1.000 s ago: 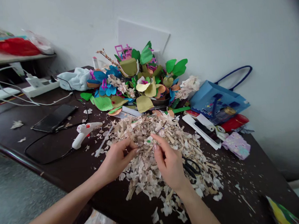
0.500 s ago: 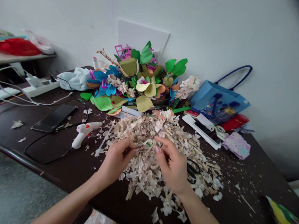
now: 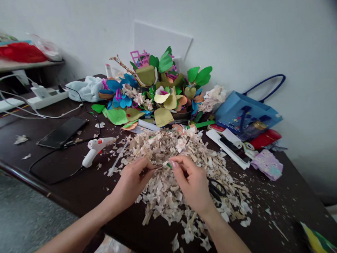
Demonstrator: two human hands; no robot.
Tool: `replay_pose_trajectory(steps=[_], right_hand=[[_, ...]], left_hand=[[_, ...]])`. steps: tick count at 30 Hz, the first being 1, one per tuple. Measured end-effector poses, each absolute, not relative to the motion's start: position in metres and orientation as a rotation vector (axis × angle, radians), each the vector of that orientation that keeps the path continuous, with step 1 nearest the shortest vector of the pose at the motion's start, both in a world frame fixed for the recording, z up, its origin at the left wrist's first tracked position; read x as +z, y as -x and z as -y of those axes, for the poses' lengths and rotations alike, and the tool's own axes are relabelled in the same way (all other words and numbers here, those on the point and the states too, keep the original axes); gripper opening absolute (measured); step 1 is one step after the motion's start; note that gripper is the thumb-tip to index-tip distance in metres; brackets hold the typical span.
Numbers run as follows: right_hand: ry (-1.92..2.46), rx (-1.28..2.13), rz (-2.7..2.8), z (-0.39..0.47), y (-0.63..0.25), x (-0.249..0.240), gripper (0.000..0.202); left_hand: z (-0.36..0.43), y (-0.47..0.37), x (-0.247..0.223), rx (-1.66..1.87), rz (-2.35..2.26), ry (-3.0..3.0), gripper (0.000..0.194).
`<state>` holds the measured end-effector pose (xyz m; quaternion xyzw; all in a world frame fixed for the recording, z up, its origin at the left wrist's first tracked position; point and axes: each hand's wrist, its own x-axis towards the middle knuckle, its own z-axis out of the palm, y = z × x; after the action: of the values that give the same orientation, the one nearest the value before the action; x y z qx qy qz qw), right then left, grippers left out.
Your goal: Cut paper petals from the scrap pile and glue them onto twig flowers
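Over a heap of pale beige petal-like scraps (image 3: 174, 197), both my hands work close together. My left hand (image 3: 134, 180) is closed in a pinch on a thin brown stem (image 3: 158, 168), which points toward the right hand. Thumb and forefinger of my right hand (image 3: 192, 183) are pressed together beside a small green piece (image 3: 169, 165); what lies between those fingertips is too small to make out. A pale paper-like flower (image 3: 183, 143) shows just beyond the fingers. Black-handled scissors (image 3: 217, 189) lie partly hidden behind my right wrist.
A white glue gun (image 3: 95, 150) with a black cord lies left of the heap, near a black phone (image 3: 62, 133). Behind stands a mass of colourful artificial flowers (image 3: 159, 92). At right are a blue bag (image 3: 243, 110) and a floral cloth packet (image 3: 267, 164).
My right hand's thumb and forefinger have come together, moving slightly left toward the green piece. My left hand keeps its pinch almost in place. The view has shifted slightly.
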<state>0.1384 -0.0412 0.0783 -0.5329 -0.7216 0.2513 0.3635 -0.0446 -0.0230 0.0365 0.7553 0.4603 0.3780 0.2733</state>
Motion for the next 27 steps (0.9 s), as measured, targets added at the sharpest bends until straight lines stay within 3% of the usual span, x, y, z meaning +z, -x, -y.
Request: replay_pose_trajectory(steps=[27], right_hand=[[1.303, 0.707, 1.793, 0.0406, -0.1405, 0.0747, 0.016]], left_hand=[[0.0240, 0.0443, 0.0402, 0.988, -1.216, -1.951, 0.014]])
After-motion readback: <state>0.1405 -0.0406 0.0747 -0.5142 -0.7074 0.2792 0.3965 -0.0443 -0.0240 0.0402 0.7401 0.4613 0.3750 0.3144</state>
